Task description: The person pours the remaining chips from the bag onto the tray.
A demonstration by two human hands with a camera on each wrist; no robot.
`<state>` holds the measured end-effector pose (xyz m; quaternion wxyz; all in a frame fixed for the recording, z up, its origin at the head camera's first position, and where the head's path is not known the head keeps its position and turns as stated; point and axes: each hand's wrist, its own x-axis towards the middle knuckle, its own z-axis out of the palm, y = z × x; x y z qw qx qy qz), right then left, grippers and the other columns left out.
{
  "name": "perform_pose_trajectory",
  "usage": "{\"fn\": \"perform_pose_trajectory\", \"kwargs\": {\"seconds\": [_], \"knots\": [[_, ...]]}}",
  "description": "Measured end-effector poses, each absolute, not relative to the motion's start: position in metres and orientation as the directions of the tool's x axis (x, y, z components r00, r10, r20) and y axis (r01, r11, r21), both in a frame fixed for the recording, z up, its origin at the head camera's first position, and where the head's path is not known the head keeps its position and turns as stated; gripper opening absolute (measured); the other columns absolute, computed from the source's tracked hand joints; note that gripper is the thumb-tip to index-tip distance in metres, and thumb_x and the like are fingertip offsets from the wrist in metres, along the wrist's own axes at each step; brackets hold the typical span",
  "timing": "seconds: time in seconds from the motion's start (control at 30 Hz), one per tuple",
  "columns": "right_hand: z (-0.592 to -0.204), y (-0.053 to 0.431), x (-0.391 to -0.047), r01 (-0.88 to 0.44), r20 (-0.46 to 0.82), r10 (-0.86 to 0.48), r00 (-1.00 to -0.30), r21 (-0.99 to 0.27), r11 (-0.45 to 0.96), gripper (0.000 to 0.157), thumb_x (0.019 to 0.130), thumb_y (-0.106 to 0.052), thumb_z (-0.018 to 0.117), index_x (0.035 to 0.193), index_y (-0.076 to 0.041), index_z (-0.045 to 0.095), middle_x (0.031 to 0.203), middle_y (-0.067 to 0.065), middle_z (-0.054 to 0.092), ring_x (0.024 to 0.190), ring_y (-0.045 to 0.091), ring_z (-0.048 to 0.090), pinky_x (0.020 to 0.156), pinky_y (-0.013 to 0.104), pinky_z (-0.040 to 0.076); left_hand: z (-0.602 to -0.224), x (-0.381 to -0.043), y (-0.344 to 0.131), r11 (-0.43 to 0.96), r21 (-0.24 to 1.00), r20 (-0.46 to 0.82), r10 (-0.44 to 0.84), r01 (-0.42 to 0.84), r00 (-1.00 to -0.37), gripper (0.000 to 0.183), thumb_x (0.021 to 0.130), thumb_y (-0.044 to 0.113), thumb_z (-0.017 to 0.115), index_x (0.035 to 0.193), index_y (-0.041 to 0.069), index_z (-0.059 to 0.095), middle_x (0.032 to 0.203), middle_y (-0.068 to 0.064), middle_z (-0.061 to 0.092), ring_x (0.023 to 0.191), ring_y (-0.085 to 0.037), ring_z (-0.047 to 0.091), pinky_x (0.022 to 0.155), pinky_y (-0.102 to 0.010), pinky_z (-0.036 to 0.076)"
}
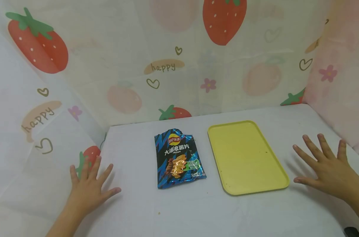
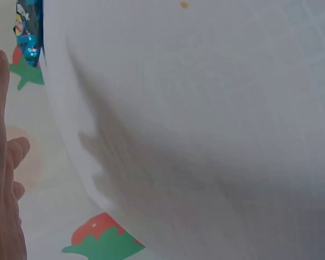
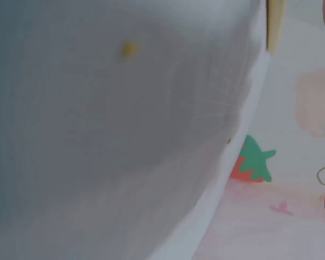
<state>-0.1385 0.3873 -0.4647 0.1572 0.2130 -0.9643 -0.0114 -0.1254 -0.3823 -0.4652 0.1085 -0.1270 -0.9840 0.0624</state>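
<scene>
My left hand [image 1: 88, 192] is spread over the left side of the white table, holding nothing, with the chip bag off to its right. My right hand [image 1: 330, 169], fingers also splayed, hovers right of the yellow tray [image 1: 247, 158] and casts a shadow on the cloth. The blue and black chip bag [image 1: 179, 159] lies flat left of the tray, its top edge torn and uneven. In the left wrist view, the bag [image 2: 30, 32] shows at the top left, beyond the left hand [image 2: 2, 179]. The right wrist view catches only an edge of the tray [image 3: 275, 24].
Small yellow crumbs [image 1: 159, 213] dot the white tablecloth [image 1: 132, 204]. A strawberry-print curtain [image 1: 132, 42] hangs behind the table and along both sides. A dark object [image 1: 352, 231] sits at the lower right corner.
</scene>
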Motion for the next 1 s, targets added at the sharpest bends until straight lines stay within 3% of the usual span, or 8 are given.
{"fn": "perform_pose_trajectory", "kwargs": {"seconds": [0.3, 0.73, 1.0], "knots": [[-0.466, 0.382, -0.138, -0.411, 0.299, -0.4, -0.866, 0.028, 0.911, 0.113, 0.078, -0.067, 0.076, 0.166, -0.03, 0.014, 0.173, 0.005, -0.009, 0.156, 0.035, -0.019, 0.11, 0.072, -0.023, -0.469, -0.127, -0.378, 0.952, -0.17, 0.209, 0.285, 0.252, -0.935, 0.095, 0.083, 0.085, 0.053, 0.155, 0.025, 0.044, 0.171, -0.019, 0.012, 0.156, -0.041, -0.016, 0.112, -0.075, -0.017], [-0.464, 0.378, -0.138, -0.392, 0.279, -0.373, -0.885, -0.015, 0.92, 0.115, 0.08, -0.065, 0.077, 0.166, -0.027, 0.011, 0.172, 0.005, -0.012, 0.155, 0.033, -0.023, 0.108, 0.072, -0.025, -0.466, -0.127, -0.362, 0.959, -0.145, 0.2, 0.271, 0.246, -0.941, 0.095, 0.083, 0.085, 0.054, 0.154, 0.023, 0.046, 0.167, -0.022, 0.024, 0.157, -0.04, -0.013, 0.113, -0.076, -0.015], [-0.464, 0.372, -0.137, -0.411, 0.281, -0.375, -0.884, -0.081, 0.908, 0.116, 0.08, -0.058, 0.08, 0.166, -0.025, 0.01, 0.172, 0.006, -0.01, 0.155, 0.032, -0.022, 0.109, 0.072, -0.024, -0.467, -0.126, -0.357, 0.967, -0.106, 0.163, 0.248, 0.233, -0.955, 0.094, 0.085, 0.084, 0.052, 0.156, 0.022, 0.044, 0.167, -0.023, 0.022, 0.156, -0.044, -0.014, 0.111, -0.077, -0.015]]}}
